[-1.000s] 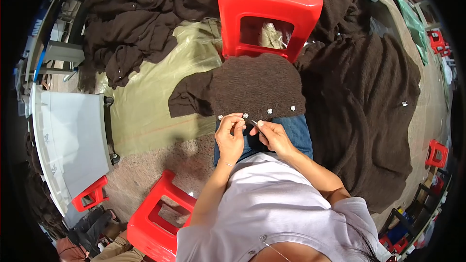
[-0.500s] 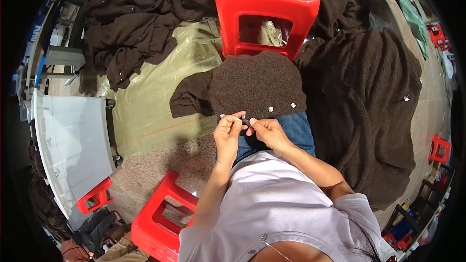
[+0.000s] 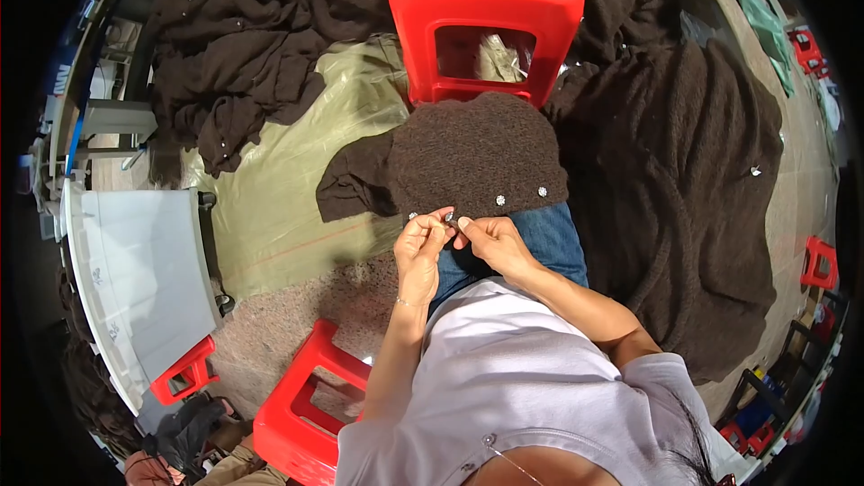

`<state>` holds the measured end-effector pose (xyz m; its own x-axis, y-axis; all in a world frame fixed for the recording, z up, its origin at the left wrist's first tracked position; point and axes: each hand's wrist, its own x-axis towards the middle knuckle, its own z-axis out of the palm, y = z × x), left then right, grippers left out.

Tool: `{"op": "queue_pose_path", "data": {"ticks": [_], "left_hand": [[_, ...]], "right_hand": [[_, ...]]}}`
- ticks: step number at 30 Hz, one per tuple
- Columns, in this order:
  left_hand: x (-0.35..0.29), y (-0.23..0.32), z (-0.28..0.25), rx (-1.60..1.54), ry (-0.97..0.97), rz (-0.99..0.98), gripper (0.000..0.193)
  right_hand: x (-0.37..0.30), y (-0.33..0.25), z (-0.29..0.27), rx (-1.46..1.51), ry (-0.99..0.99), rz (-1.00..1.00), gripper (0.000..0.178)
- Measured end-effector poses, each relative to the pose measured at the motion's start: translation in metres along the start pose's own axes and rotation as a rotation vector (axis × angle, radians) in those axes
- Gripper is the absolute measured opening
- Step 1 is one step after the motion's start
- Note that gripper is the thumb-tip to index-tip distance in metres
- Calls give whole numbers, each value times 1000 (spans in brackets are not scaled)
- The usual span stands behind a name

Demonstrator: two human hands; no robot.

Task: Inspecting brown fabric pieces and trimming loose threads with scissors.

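Observation:
A dark brown knitted garment [image 3: 477,148] lies across my lap over blue jeans [image 3: 556,238], with a sleeve spread out to the left. Along its near edge sit shiny round buttons, one [image 3: 501,201] near the middle and another [image 3: 543,191] farther right. My left hand [image 3: 419,256] pinches the garment's edge beside a shiny button [image 3: 449,216]. Close to it, my right hand [image 3: 497,246] has thumb and forefinger pressed together at the same edge. Whatever small thing may be between the right fingertips is too small to make out.
A red plastic stool [image 3: 486,0] stands just ahead, and another red stool [image 3: 315,405] at lower left. Brown knitwear is heaped at far left [image 3: 243,45] and on the right [image 3: 675,207]. Yellowish plastic sheeting [image 3: 288,162] covers floor beside a white wheeled bin [image 3: 139,279].
My right fingertips have shifted slightly left, nearer the button by my left fingers. The dark bit that showed between the hands is less visible. The whole view has shifted a little.

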<state>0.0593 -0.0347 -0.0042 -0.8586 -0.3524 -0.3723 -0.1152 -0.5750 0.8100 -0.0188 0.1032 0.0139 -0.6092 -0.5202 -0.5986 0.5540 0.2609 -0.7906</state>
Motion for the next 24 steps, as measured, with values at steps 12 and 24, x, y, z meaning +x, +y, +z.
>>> {"op": "queue_pose_path", "data": {"ticks": [12, 24], "left_hand": [[0, -2, -3, -39, 8, 2, 7], [0, -1, -1, -28, 13, 5, 7]], "right_hand": [[-5, -1, -1, -14, -39, -57, 41], [-2, 2, -3, -97, 27, -68, 42]]}}
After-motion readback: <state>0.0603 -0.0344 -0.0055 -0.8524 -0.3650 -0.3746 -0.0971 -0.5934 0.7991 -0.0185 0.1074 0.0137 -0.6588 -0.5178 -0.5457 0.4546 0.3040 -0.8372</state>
